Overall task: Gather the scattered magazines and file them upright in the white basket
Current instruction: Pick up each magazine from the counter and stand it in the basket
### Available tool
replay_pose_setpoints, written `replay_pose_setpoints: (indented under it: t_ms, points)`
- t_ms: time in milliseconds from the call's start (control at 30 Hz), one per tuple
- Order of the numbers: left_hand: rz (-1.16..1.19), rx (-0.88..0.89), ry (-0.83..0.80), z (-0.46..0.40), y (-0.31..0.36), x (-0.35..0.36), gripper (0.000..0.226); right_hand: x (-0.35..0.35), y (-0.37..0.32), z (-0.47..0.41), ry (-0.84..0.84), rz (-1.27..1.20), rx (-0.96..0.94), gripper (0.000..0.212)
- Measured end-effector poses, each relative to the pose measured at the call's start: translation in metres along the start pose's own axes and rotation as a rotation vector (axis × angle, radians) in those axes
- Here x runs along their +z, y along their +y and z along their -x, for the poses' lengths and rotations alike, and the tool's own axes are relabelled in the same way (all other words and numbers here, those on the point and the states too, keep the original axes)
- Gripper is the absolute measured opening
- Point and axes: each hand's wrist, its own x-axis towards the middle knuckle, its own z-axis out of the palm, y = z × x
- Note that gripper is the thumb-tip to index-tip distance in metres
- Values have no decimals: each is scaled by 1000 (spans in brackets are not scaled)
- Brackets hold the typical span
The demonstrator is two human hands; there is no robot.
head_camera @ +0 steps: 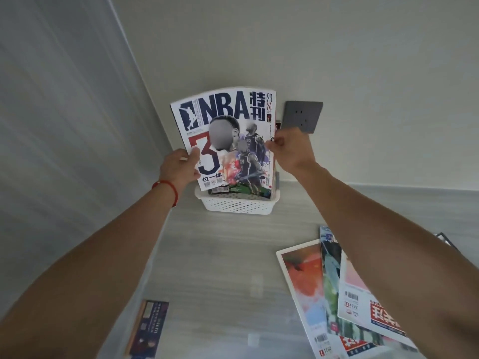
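An NBA magazine stands upright with its lower edge inside the white basket at the back of the table against the wall. My left hand grips its left edge, thumb on the cover. My right hand pinches its right edge. Other magazines stand behind it in the basket, mostly hidden. Three magazines lie overlapped flat on the table at the right, partly under my right forearm. A dark magazine lies at the table's left front edge.
A grey wall socket sits on the wall just right of the basket. The pale wooden table meets a side wall on the left. A dark object shows at the right edge.
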Motion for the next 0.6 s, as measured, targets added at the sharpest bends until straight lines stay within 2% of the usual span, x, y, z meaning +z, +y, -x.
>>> replay_pose_setpoints:
  t_ms: [67, 200, 300, 400, 500, 600]
  points:
    - [29, -48, -29, -6, -6, 7, 43, 8, 3, -6, -2, 5, 44, 23]
    - [15, -139, -48, -19, -18, 23, 47, 26, 22, -9, 23, 4, 138, 16]
    - [28, -168, -46, -24, -28, 32, 42, 42, 37, -6, 19, 46, 189, 16]
    - [-9, -164, -67, -28, -34, 36, 36, 50, 47, -6, -26, 156, 161, 17]
    - [-105, -128, -121, -33, -36, 38, 9, 54, 51, -7, -45, 168, 150, 19]
    - [-68, -115, -207, -32, -37, 40, 32, 53, 55, -3, -56, 83, 172, 26]
